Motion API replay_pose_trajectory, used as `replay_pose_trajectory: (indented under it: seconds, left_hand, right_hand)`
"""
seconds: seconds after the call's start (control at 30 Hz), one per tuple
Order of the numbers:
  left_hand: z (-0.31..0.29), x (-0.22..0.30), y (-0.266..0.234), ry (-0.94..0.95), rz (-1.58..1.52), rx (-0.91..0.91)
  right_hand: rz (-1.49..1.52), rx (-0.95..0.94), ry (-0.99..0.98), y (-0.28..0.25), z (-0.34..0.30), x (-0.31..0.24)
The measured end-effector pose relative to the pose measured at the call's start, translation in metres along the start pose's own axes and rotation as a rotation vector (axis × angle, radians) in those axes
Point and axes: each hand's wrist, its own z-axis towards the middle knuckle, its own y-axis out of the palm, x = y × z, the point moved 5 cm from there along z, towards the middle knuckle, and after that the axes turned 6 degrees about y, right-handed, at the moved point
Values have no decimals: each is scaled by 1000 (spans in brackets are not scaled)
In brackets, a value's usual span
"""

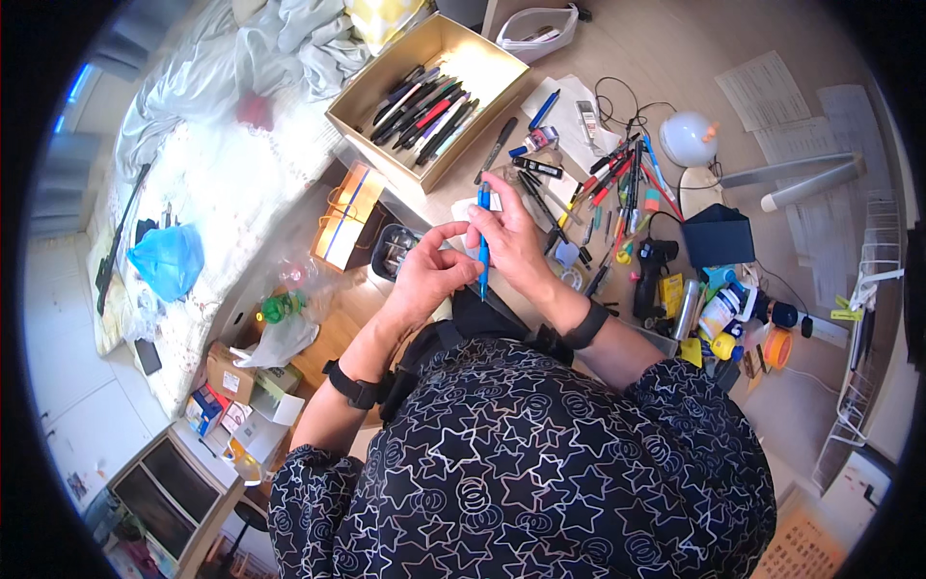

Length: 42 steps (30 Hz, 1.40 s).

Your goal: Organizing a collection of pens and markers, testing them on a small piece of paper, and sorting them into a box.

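Upright in front of my body is a blue pen point(484, 253), held between my two hands. My right hand point(511, 236) grips its upper part with the thumb and fingers. My left hand point(436, 272) is closed, its thumb and fingertips pinched at the pen's lower part. Just beyond the hands stands an open cardboard box point(381, 154) with many pens point(424, 111) in it. To the right of my hands, loose pens and markers point(617, 183) lie in a heap on the desk point(666, 68). Another blue pen point(544, 109) rests on white paper.
A white lamp point(689, 138), a dark blue box point(719, 235) and several bottles point(721, 309) crowd the desk's right side. Below the desk edge, left of my hands, are a small bin point(394, 249) and a paper bag point(347, 217). A bed point(231, 183) stands at left.
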Motion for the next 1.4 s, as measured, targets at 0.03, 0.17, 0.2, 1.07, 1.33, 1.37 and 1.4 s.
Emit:
replay_pose_trajectory:
  seconds: [0.03,0.17,0.2,1.07,1.33,1.37,1.4]
  left_hand:
    - [1,-1,0,-3,4,-7]
    - [4,-3,1,-3,2,-20]
    - [3,-3,1,-3,7,-15]
    - [116,132,-59,352,1276,317]
    - [147,107,-69,496,1628,281]
    - [138,110,-67,654,1621,334]
    - [131,112,-62,652,1619,334]
  right_hand:
    - [3,8,-2,-2,1,-1]
    - [28,10,-12,-6,4,3]
    - [36,-16,-10,-5,4,4]
    - [-1297,355,-12,-110,19,17]
    - [-96,62,365,-119,20,29]
    - [-97,59,367,-116,18,23]
    - [77,-6,359,-108,15,16]
